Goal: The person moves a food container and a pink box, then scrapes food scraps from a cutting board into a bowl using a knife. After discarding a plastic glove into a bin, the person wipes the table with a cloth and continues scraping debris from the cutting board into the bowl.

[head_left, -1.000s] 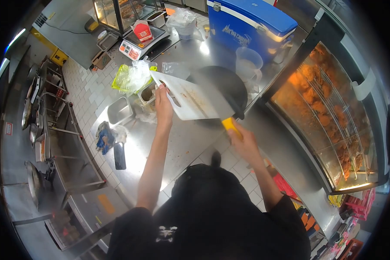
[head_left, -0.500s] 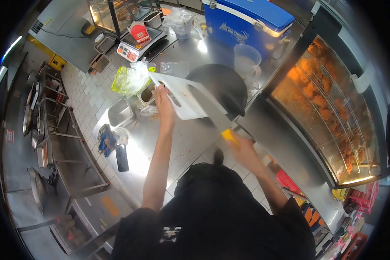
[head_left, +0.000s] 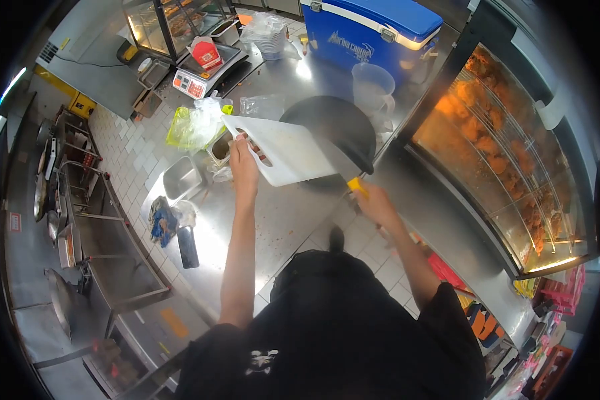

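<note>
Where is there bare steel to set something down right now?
Below the cutting board, right of the left forearm, the steel table is open, though speckled. The counter strip before the food warmer looks bare too. Crowding lies left of that forearm: phone, blue cloth, steel pan and yellow-green tray.

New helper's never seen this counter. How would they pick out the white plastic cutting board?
From the big blue cooler box, come nearer, past the round black pan on the steel table. The rectangular white plastic board is held above the table, gripped by the left hand. Its flat white face and long handle slot set it apart from the dark pan.
</note>
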Available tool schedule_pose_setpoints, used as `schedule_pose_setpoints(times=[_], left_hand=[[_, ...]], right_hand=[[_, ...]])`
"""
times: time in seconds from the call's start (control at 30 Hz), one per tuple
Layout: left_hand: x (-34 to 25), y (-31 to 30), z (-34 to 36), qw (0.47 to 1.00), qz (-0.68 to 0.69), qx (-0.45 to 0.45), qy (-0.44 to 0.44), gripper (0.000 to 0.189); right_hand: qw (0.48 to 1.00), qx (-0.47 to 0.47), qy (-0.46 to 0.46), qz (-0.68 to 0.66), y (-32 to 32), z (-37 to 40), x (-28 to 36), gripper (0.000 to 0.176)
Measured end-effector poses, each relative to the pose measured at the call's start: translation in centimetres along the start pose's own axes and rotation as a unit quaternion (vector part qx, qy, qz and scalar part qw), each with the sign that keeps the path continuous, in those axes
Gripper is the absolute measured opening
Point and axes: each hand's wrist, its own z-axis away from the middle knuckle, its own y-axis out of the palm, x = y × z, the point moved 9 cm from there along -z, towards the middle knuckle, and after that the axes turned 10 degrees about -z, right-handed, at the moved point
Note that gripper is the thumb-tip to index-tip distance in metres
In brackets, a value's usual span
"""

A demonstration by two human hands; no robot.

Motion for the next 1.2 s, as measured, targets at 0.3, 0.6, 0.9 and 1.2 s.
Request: schedule_pose_setpoints(times=[0.3,0.6,0.9,1.2], left_hand=[[0.2,0.1,0.0,1.0,-0.013,0.019,0.02,0.039],[-0.1,0.7,-0.1,0.999,0.01,0.035,0.006,0.036],[0.2,0.7,-0.1,0.999,0.023,0.032,-0.018,0.038],[2.6,-2.5,1.2,0.991,0.117,0.011,-0.067,0.026]], right_hand=[[0.986,0.006,-0.122,-0.113,3.8,-1.7,2.4,0.044],[0.973,0.001,-0.181,-0.14,2.6,-1.0,6.7,0.04],[0.983,-0.042,-0.157,-0.089,0.0,-3.7,5.5,0.041],[0.999,-0.012,-0.045,-0.02,-0.9,-0.2,-4.0,0.045]])
